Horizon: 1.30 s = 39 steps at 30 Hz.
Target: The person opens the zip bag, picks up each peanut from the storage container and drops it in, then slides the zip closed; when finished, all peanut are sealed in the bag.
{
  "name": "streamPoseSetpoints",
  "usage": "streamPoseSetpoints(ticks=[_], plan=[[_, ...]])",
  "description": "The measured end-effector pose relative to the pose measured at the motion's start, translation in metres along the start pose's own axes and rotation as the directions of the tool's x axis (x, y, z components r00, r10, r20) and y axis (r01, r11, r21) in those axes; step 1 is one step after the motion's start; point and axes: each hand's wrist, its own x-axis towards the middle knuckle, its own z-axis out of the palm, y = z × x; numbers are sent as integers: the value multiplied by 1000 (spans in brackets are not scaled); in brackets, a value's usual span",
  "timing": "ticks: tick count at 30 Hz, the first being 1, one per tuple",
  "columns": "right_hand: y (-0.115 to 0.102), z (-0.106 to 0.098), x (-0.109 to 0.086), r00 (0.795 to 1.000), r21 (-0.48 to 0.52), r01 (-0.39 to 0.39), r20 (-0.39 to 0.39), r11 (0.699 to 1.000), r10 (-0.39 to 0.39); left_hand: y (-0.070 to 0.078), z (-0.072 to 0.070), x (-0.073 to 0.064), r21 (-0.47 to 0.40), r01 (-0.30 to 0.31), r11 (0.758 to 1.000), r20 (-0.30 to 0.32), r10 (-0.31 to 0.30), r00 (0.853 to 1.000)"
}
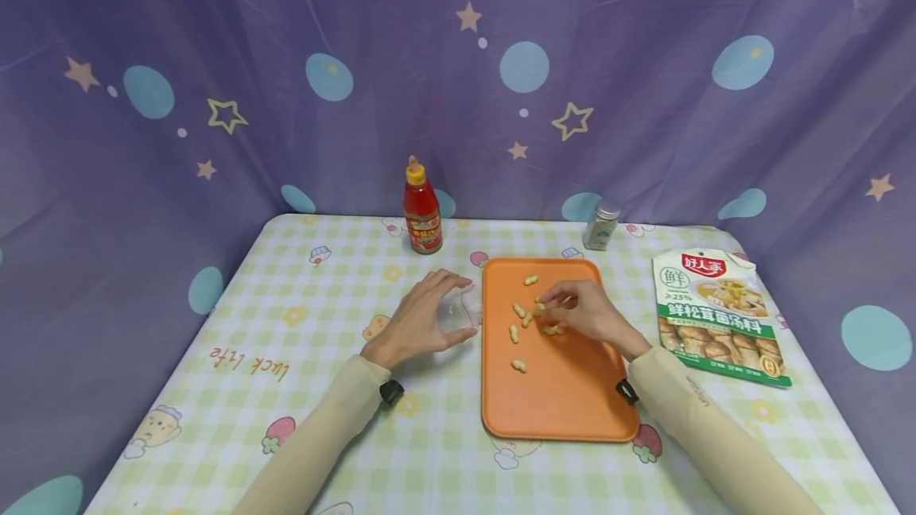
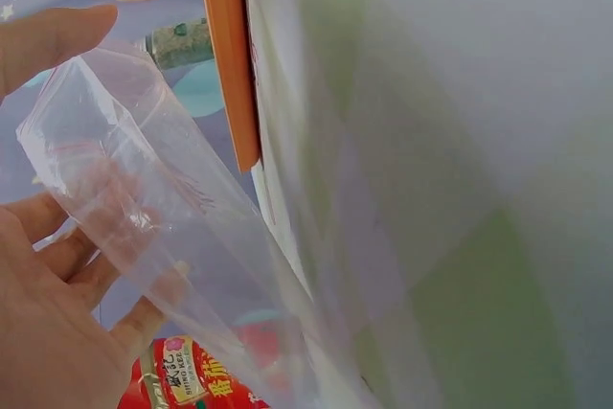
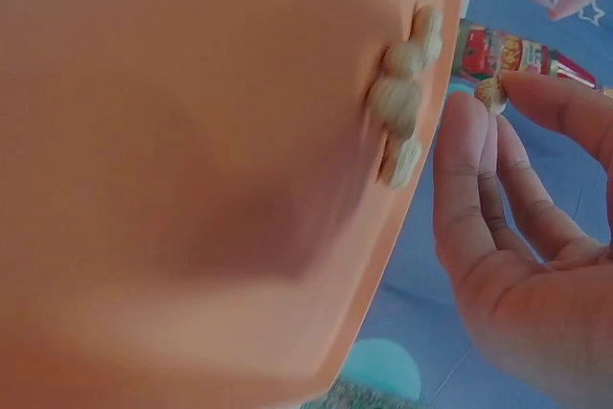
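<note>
My left hand (image 1: 421, 319) is left of the orange tray (image 1: 565, 396), its thumb and fingers curved around a clear plastic bag (image 2: 182, 179). The bag's mouth is spread between thumb and fingertips, toward the tray; no peanuts show inside. Over the tray, my right hand (image 1: 592, 313) pinches a peanut (image 3: 491, 95) between thumb and fingertips, raised off the tray surface. Several unshelled peanuts (image 1: 518, 365) lie on the tray, mostly in its left half and near my right fingers, which partly cover some in the head view.
A red sauce bottle (image 1: 423, 217) with a yellow cap stands behind my left hand. Beyond the tray is a small spice jar (image 1: 602, 227). A green-and-white food packet (image 1: 719, 316) lies to the right. Checked cloth covers the table (image 1: 300, 284); a purple curtain (image 1: 429, 38) hangs behind.
</note>
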Motion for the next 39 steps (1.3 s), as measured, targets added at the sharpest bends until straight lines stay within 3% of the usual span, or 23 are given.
streamPoseSetpoints(ticks=[11, 25, 39], plan=[[-19, 20, 8, 1000, 122, -16, 23, 992, 13, 2, 1, 1, -10, -5, 1000, -7, 5, 1000], [-49, 46, 23, 993, 94, 99, 55, 991, -104, 5, 2, 3, -7, -20, 1000, -3, 20, 1000], [-55, 57, 30, 985, 92, 155, 61, 984, -161, 6, 3, 7, -34, -30, 999, -6, 30, 1000]])
